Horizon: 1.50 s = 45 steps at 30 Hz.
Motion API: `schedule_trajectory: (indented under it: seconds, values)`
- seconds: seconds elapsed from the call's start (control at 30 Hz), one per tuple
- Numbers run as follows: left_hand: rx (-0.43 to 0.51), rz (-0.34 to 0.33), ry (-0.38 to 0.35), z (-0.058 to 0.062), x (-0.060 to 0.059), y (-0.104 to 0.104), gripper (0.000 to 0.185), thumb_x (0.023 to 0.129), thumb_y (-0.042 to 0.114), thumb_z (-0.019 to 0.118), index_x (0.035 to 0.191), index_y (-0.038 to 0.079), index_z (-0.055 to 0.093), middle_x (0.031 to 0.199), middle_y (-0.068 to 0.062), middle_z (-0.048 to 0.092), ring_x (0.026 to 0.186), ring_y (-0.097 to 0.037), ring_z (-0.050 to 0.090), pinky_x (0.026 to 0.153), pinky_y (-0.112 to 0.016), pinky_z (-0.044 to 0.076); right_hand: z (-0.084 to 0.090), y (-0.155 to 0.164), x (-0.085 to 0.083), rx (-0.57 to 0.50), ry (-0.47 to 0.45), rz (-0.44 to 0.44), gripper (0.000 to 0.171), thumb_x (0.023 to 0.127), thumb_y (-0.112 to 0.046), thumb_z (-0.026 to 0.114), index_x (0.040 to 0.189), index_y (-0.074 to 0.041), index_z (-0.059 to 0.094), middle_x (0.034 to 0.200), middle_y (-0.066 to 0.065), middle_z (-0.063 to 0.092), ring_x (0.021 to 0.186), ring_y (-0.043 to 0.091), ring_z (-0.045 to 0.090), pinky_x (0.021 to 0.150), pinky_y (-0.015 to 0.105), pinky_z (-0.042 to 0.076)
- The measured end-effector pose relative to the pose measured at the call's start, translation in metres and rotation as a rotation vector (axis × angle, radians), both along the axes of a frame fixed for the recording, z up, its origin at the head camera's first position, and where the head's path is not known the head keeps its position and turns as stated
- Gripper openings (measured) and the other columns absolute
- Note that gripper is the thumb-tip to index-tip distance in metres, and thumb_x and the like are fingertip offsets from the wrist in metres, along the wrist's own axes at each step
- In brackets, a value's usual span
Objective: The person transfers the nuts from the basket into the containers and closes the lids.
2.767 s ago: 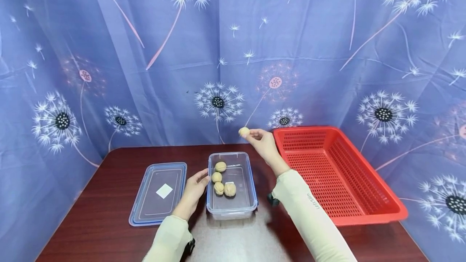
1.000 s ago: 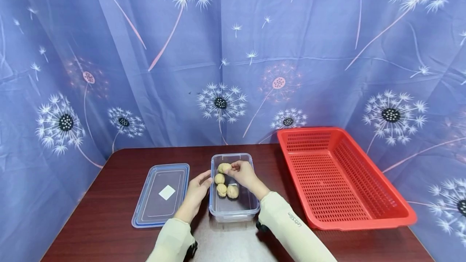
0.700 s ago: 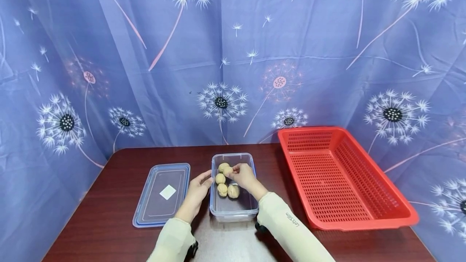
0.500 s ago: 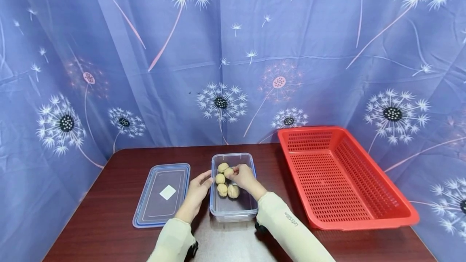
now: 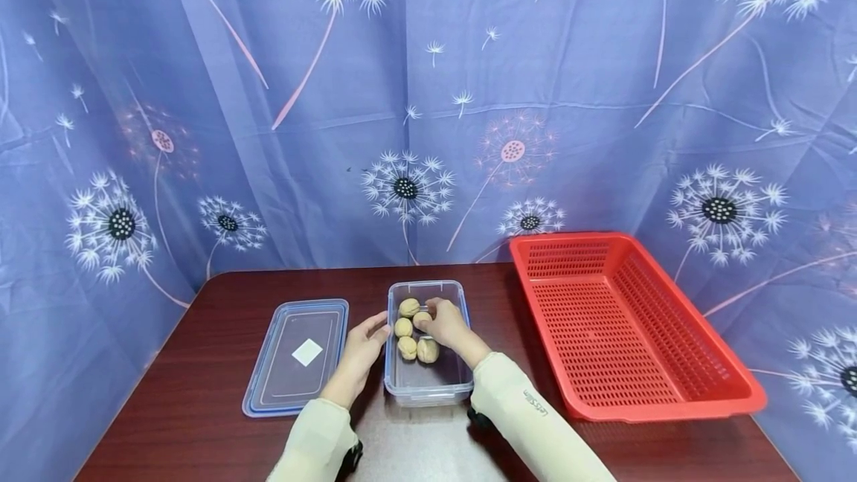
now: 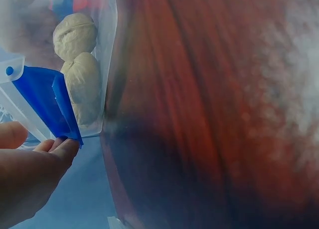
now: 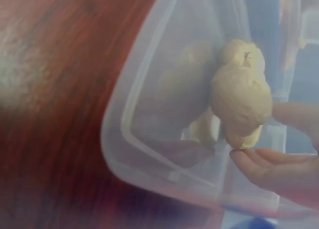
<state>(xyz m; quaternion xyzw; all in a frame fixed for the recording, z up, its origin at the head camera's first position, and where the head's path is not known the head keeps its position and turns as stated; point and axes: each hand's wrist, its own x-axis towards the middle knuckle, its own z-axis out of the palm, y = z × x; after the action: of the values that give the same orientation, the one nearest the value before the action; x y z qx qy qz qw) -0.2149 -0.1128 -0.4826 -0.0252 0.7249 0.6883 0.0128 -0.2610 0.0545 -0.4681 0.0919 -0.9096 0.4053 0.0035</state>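
Several walnuts (image 5: 428, 351) lie in a clear plastic container (image 5: 428, 396) in the middle of the table. My right hand (image 5: 448, 324) reaches into it, thumb and fingers spread beside one walnut (image 5: 422, 320). In the right wrist view the fingertips stand at the edge of that walnut (image 7: 241, 99), with a gap between thumb and fingers. At the container's left wall, my left hand (image 5: 360, 352) has straight fingers along the outside. The left wrist view shows its fingertips against a blue latch flap (image 6: 47, 97); its thumb stays apart. Several walnuts show through the wall there.
A clear lid with a blue edge (image 5: 264, 385) and a white square label (image 5: 307, 352) lies left of the container. To the right stands a large red perforated basket (image 5: 612, 341). A blue dandelion-print curtain (image 5: 321, 192) hangs behind the dark wooden table (image 5: 181, 393).
My right hand has brought a walnut from above the container's far side down into it. Since half a second ago its fingers have spread, with the walnut lower. My left hand keeps its place.
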Motion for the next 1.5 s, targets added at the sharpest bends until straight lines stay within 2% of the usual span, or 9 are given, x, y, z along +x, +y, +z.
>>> schedule_trajectory:
  seconds: [0.1, 0.33, 0.4, 0.5, 0.6, 0.67, 0.97, 1.3, 1.5]
  values:
    - [-0.002, 0.003, 0.000, 0.001, -0.001, 0.000, 0.041, 0.098, 0.003, 0.047, 0.136, -0.013, 0.043, 0.138, -0.031, 0.045, 0.128, -0.039, 0.044, 0.108, -0.052, 0.034, 0.003, 0.000, 0.000, -0.014, -0.011, 0.015, 0.048, 0.082, -0.009, 0.074, 0.121, 0.011, 0.056, 0.105, 0.024, 0.066, 0.099, 0.034, 0.062, 0.087, 0.044, 0.051]
    - [-0.017, 0.024, -0.013, 0.004, -0.002, 0.001, 0.041, 0.098, 0.002, 0.047, 0.136, -0.013, 0.043, 0.138, -0.032, 0.045, 0.128, -0.039, 0.043, 0.109, -0.050, 0.034, 0.012, 0.003, 0.000, -0.062, -0.048, 0.033, 0.050, 0.084, -0.010, 0.072, 0.126, 0.009, 0.054, 0.118, 0.025, 0.062, 0.102, 0.033, 0.063, 0.088, 0.043, 0.052]
    - [-0.015, 0.022, -0.013, 0.004, -0.003, 0.001, 0.041, 0.098, 0.002, 0.046, 0.136, -0.013, 0.043, 0.138, -0.032, 0.045, 0.129, -0.039, 0.043, 0.109, -0.050, 0.034, 0.003, 0.007, -0.007, -0.068, -0.010, 0.058, 0.051, 0.085, -0.017, 0.072, 0.125, 0.008, 0.055, 0.117, 0.023, 0.063, 0.098, 0.029, 0.065, 0.084, 0.039, 0.054]
    - [-0.012, 0.014, -0.014, 0.006, -0.003, 0.000, 0.042, 0.098, 0.003, 0.045, 0.136, -0.014, 0.042, 0.138, -0.032, 0.044, 0.128, -0.039, 0.043, 0.109, -0.050, 0.034, 0.002, 0.009, -0.009, -0.079, 0.009, 0.072, 0.050, 0.086, -0.020, 0.071, 0.124, 0.008, 0.055, 0.115, 0.023, 0.063, 0.096, 0.028, 0.065, 0.081, 0.037, 0.055]
    - [0.010, 0.002, -0.022, 0.008, -0.003, -0.001, 0.043, 0.098, 0.004, 0.044, 0.137, -0.014, 0.040, 0.139, -0.032, 0.043, 0.128, -0.038, 0.043, 0.108, -0.050, 0.035, 0.007, 0.008, -0.005, -0.111, 0.023, 0.080, 0.047, 0.088, -0.017, 0.068, 0.123, 0.010, 0.055, 0.117, 0.025, 0.062, 0.099, 0.032, 0.064, 0.084, 0.040, 0.054]
    - [0.025, -0.008, -0.027, 0.011, -0.003, -0.002, 0.044, 0.099, 0.004, 0.042, 0.138, -0.015, 0.038, 0.139, -0.033, 0.042, 0.128, -0.038, 0.043, 0.108, -0.050, 0.036, 0.019, 0.005, 0.003, -0.131, -0.003, 0.067, 0.044, 0.088, -0.012, 0.066, 0.124, 0.012, 0.055, 0.122, 0.027, 0.060, 0.104, 0.037, 0.063, 0.089, 0.044, 0.052]
    - [0.050, -0.028, -0.027, 0.020, -0.004, -0.008, 0.044, 0.102, 0.005, 0.038, 0.139, -0.016, 0.033, 0.143, -0.034, 0.037, 0.135, -0.042, 0.034, 0.111, -0.051, 0.031, 0.033, -0.004, 0.013, -0.150, 0.013, 0.106, 0.039, 0.096, -0.016, 0.056, 0.124, 0.011, 0.056, 0.123, 0.028, 0.058, 0.109, 0.037, 0.061, 0.094, 0.045, 0.049]
    - [0.072, -0.044, -0.018, 0.032, -0.003, -0.021, 0.044, 0.103, 0.008, 0.037, 0.141, -0.014, 0.032, 0.142, -0.035, 0.036, 0.134, -0.046, 0.032, 0.110, -0.053, 0.031, 0.041, -0.022, 0.023, -0.197, 0.056, 0.132, 0.040, 0.096, -0.017, 0.056, 0.127, 0.008, 0.054, 0.111, 0.022, 0.065, 0.100, 0.034, 0.064, 0.086, 0.043, 0.053]
    - [0.009, -0.029, -0.013, 0.041, -0.001, -0.037, 0.045, 0.104, 0.013, 0.038, 0.142, -0.012, 0.033, 0.139, -0.035, 0.040, 0.132, -0.046, 0.036, 0.109, -0.051, 0.034, 0.046, -0.037, 0.032, -0.279, 0.040, 0.149, 0.040, 0.097, -0.017, 0.056, 0.129, 0.008, 0.051, 0.113, 0.021, 0.064, 0.102, 0.034, 0.063, 0.089, 0.042, 0.052]
